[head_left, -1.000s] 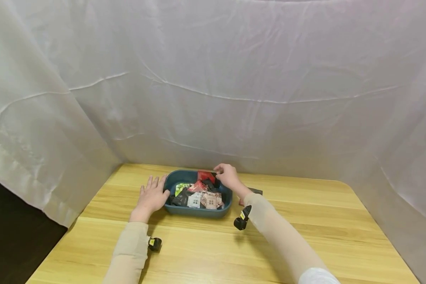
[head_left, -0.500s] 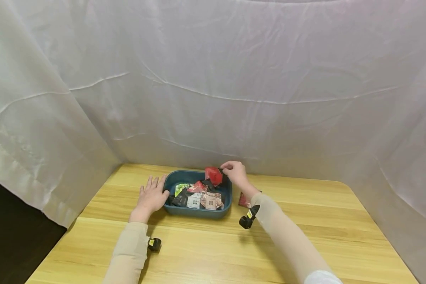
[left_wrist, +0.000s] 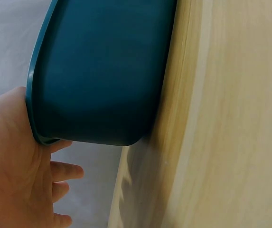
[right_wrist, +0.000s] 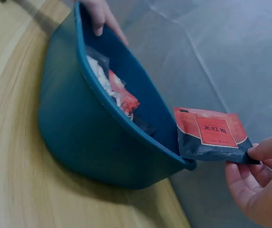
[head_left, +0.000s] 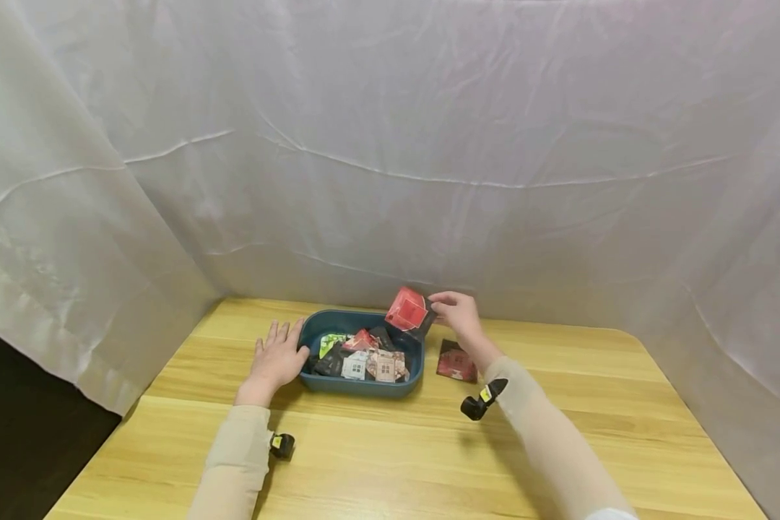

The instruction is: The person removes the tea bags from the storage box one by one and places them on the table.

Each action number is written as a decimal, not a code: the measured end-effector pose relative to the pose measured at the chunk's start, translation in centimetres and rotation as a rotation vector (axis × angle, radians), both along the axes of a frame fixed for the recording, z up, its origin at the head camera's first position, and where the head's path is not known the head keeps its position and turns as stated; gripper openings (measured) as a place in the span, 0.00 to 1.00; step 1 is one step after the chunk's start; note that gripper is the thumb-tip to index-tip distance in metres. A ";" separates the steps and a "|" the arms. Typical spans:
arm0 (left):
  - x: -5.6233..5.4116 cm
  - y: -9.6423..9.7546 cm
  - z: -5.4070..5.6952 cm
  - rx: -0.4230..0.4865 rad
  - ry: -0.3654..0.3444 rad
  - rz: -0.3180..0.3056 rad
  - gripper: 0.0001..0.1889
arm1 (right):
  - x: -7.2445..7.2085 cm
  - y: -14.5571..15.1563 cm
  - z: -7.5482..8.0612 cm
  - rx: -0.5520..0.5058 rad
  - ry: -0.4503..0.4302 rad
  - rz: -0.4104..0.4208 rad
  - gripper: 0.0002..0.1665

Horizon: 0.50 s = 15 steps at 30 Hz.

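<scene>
My right hand [head_left: 460,314] pinches a red and black tea packet [right_wrist: 216,130] by its black end between thumb and fingers. The packet is tilted and overlaps the back right rim of the blue plastic tub [head_left: 364,390] in the head view. My left hand [head_left: 278,361] lies with straight, spread fingers at the tub's left end, its thumb over the rim. Inside the tub lie several packets: a green one [head_left: 331,344], a white one [head_left: 354,365], a beige one [head_left: 386,368], plus red and black ones. Another dark red packet [head_left: 456,362] lies on the table right of the tub.
The wooden table [head_left: 377,462] runs back to a grey curtain [head_left: 390,180], which also hangs at both sides. Close behind the tub is the curtain. Small black cameras sit on both wrists. A dark area [head_left: 32,426] shows past the table's left edge.
My right hand has lifted the red and black tea packet from the tub's back right and drawn it rightward to the rim. The packet on the table is now uncovered. The left hand stays put.
</scene>
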<state>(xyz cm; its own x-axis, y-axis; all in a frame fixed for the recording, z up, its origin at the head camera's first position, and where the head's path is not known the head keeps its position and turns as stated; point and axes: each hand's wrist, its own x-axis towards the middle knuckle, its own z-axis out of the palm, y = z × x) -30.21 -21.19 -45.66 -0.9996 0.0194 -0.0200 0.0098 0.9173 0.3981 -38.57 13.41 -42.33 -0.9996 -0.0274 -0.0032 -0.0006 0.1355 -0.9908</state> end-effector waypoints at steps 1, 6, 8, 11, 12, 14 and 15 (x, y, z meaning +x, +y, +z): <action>0.0 0.0 0.0 -0.001 0.002 0.001 0.34 | 0.1 0.3 0.0 -0.034 -0.013 -0.004 0.16; 0.0 0.1 0.1 0.002 0.002 -0.001 0.34 | 0.9 2.2 0.0 -0.160 -0.071 -0.017 0.18; 0.1 0.1 0.2 0.005 -0.001 -0.003 0.34 | 1.2 3.0 -0.1 -0.189 -0.089 -0.029 0.19; 0.1 0.1 0.2 0.001 -0.004 -0.004 0.34 | 1.8 4.2 -0.4 -0.202 -0.108 -0.036 0.19; 0.1 0.1 0.2 -0.001 -0.004 -0.004 0.34 | 2.0 4.6 -0.5 -0.202 -0.112 -0.037 0.19; 0.1 0.1 0.2 -0.002 -0.004 -0.004 0.34 | 2.5 5.5 -0.9 -0.221 -0.117 -0.039 0.19; 0.0 0.1 0.1 -0.002 -0.006 -0.004 0.34 | 2.8 5.9 -1.0 -0.233 -0.117 -0.037 0.18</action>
